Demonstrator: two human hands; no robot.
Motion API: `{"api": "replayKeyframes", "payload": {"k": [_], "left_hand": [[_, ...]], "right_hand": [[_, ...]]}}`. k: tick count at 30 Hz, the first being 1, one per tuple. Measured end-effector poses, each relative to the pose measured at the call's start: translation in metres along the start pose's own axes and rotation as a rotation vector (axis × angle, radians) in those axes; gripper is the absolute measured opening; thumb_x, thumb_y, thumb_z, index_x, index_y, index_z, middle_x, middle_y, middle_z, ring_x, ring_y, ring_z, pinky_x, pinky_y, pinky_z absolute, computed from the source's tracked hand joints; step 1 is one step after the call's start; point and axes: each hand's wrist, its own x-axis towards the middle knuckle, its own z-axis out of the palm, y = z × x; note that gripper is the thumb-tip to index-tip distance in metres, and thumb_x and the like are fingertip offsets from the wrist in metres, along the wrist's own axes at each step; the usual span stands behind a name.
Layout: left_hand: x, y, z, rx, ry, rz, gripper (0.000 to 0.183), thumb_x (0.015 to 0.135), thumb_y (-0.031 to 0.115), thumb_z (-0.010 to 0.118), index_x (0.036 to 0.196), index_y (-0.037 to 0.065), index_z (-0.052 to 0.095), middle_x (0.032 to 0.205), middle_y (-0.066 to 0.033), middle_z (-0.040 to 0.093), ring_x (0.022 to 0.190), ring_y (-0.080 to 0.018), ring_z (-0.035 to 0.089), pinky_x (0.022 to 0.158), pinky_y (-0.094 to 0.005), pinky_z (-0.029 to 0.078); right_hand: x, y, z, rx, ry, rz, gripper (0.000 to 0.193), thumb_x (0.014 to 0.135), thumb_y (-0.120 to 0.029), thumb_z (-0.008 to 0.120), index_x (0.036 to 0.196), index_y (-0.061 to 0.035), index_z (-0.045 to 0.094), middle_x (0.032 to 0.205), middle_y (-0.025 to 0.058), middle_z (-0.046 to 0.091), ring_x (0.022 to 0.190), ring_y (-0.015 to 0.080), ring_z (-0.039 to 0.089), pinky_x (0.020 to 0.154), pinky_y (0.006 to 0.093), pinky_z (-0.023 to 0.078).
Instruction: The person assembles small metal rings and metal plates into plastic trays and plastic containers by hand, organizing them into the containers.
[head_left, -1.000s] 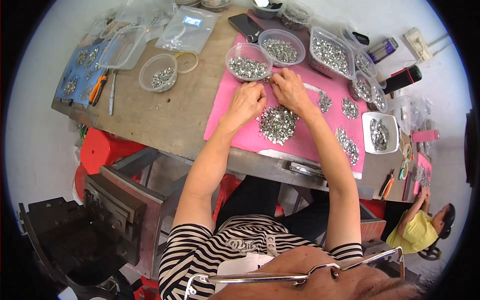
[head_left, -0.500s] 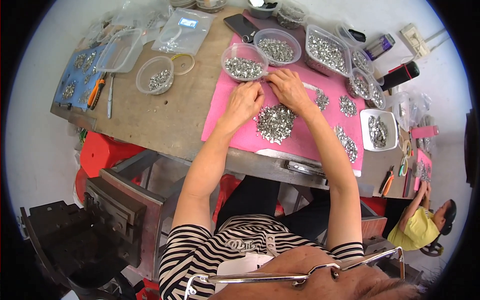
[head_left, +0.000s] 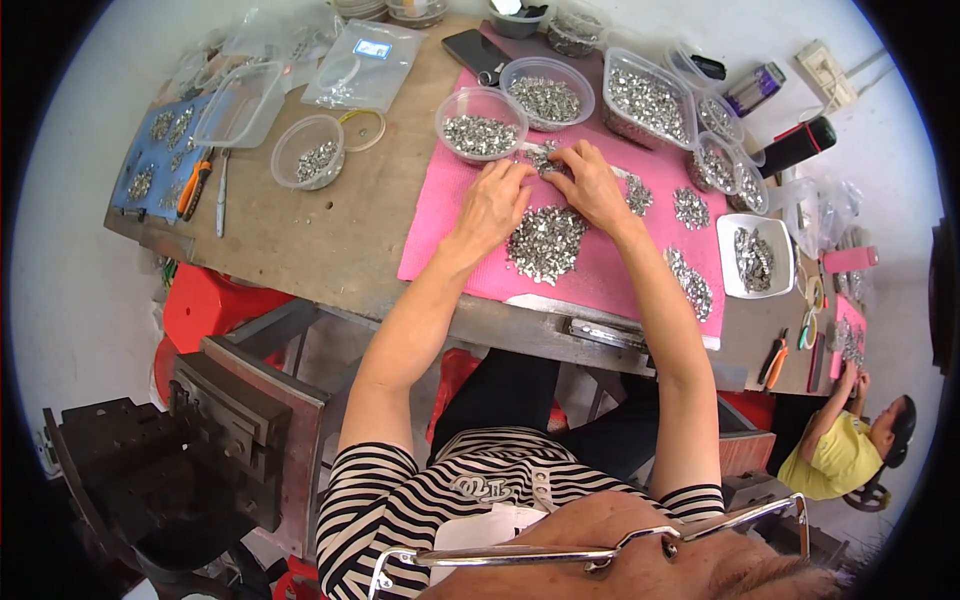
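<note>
My left hand (head_left: 492, 207) and my right hand (head_left: 592, 187) work close together over a pink mat (head_left: 437, 238). Between their fingertips lies a small heap of shiny metal pieces (head_left: 541, 157). The left fingers are curled and closed beside this heap; what they hold, if anything, is hidden. On the right hand, thumb and bent fingers stand apart at the heap's edge. Just below the hands rests a larger pile of silvery metal pieces (head_left: 546, 243). Beyond the left fingers stands a round clear tub (head_left: 481, 101) with similar pieces, and a second round tub (head_left: 547, 72) is behind it.
Rectangular tub (head_left: 649, 92) and white dish (head_left: 756, 257) hold metal pieces. Smaller piles (head_left: 691, 208) lie on the mat's right. At left are another round tub (head_left: 308, 152), orange-handled pliers (head_left: 194, 186) and a blue mat (head_left: 147, 160). Another person (head_left: 842, 446) sits far right.
My hands have drawn slightly apart, and the small heap of metal pieces between them now shows. The right fingers have lifted and spread. The whole view has shifted a little.
</note>
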Motion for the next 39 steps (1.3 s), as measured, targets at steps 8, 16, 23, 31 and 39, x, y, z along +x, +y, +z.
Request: {"api": "replayKeyframes", "payload": {"k": [8,16,23,31,39], "left_hand": [[0.015,0.0,0.025,0.144,0.038,0.157,0.042,0.083,-0.005,0.061,0.125,-0.005,0.06,0.114,-0.0203,0.059,0.109,-0.0384,0.058,0.097,-0.0466,0.048],[0.03,-0.012,0.042,0.307,-0.074,0.11,0.021,0.082,-0.004,0.058,0.102,-0.002,0.062,0.106,-0.017,0.058,0.103,-0.036,0.059,0.092,-0.0455,0.051],[0.03,-0.018,0.041,0.194,-0.02,0.143,0.016,0.083,-0.005,0.057,0.096,-0.001,0.064,0.098,-0.0167,0.058,0.096,-0.0362,0.061,0.084,-0.0453,0.053],[0.035,-0.019,0.034,0.071,0.066,0.162,0.01,0.089,-0.001,0.067,0.098,0.002,0.071,0.088,-0.0139,0.066,0.079,-0.0313,0.067,0.07,-0.0399,0.056],[0.035,-0.01,0.032,0.033,0.081,0.194,0.008,0.09,0.002,0.068,0.097,0.002,0.07,0.091,-0.0143,0.067,0.082,-0.0343,0.068,0.073,-0.0416,0.057]], "right_hand": [[0.006,0.007,-0.001,0.23,-0.005,0.151,0.024,0.087,-0.012,0.072,0.109,-0.0027,0.069,0.095,0.0153,0.061,0.096,0.0358,0.06,0.083,0.046,0.049],[-0.005,0.006,0.0,-0.083,0.045,0.053,0.013,0.086,-0.011,0.071,0.095,-0.0007,0.068,0.093,0.0177,0.061,0.093,0.0387,0.061,0.084,0.0487,0.049],[-0.006,0.008,0.005,-0.106,0.059,0.037,0.008,0.089,-0.008,0.065,0.092,-0.0004,0.062,0.093,0.0185,0.061,0.092,0.0394,0.061,0.081,0.0497,0.048],[-0.015,-0.011,-0.033,-0.086,0.059,0.042,0.012,0.091,-0.012,0.064,0.093,-0.0007,0.063,0.091,0.0184,0.065,0.087,0.0409,0.063,0.077,0.051,0.049],[-0.127,-0.065,-0.105,0.214,-0.078,0.226,0.01,0.093,-0.008,0.065,0.092,0.0019,0.066,0.086,0.0158,0.065,0.079,0.0337,0.065,0.071,0.0418,0.05]]}}
